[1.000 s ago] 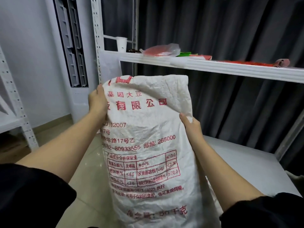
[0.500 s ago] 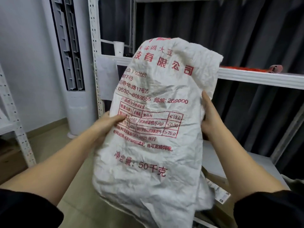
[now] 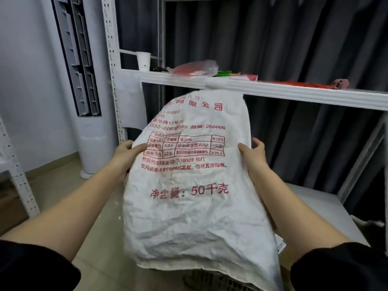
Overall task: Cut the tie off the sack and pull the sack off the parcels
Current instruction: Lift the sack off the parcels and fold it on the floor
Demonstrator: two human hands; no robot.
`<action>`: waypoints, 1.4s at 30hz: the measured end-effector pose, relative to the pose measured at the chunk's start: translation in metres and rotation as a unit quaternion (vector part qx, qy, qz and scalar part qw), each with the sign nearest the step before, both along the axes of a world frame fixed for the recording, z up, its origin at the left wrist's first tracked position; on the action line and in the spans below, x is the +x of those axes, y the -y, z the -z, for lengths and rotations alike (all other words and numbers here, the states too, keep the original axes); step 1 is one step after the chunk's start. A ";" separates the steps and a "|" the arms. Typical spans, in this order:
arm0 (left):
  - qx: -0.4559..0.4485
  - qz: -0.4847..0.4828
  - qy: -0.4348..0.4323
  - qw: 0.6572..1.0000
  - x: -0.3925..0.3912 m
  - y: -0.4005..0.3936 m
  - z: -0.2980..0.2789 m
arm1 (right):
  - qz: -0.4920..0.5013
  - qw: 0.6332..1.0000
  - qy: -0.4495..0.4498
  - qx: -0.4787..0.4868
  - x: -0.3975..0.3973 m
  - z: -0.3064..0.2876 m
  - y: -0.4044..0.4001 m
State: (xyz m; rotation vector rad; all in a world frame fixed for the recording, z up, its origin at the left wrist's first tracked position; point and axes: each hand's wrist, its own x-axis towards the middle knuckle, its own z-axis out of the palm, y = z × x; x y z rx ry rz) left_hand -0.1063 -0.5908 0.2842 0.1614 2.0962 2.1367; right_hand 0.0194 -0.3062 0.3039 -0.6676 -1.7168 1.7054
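Gripping the white sack [image 3: 195,185] by its sides, both hands' fingers [image 3: 137,148] curl into it.

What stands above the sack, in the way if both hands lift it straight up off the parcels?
The white shelf crosses just above the sack, whose top nearly meets the shelf's front edge. The left hand and right hand grip the sack's sides; nothing lies between them and it.

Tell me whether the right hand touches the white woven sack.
Touching: the head view shows the right hand gripping the white woven sack's edge.
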 end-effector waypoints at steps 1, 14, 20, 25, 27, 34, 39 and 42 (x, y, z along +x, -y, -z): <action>0.008 0.010 0.004 1.000 0.000 0.001 -0.001 | 0.024 1.000 -0.004 0.013 -0.001 0.002 0.000; -0.314 0.240 -0.070 0.916 -0.002 0.023 -0.007 | -0.294 0.946 0.073 0.118 0.014 -0.003 -0.013; -0.537 0.210 -0.166 0.800 -0.003 0.012 -0.009 | -0.318 0.830 0.273 0.368 0.011 -0.009 0.005; -0.678 0.087 -0.283 0.673 -0.002 0.010 -0.010 | -0.293 0.779 0.297 0.468 -0.001 -0.001 0.010; -0.693 0.029 -0.327 0.642 0.002 0.009 -0.012 | -0.230 0.764 0.289 0.528 -0.006 0.001 0.014; -0.433 -0.011 -0.268 0.860 -0.013 0.033 -0.020 | -0.176 0.886 0.107 0.415 -0.016 0.007 -0.006; -0.141 -0.027 -0.183 0.973 0.000 0.029 -0.024 | -0.210 0.956 0.042 0.201 -0.003 0.021 -0.008; -0.079 -0.091 -0.176 0.977 0.001 0.024 -0.019 | -0.151 0.976 -0.025 0.156 -0.005 0.027 0.004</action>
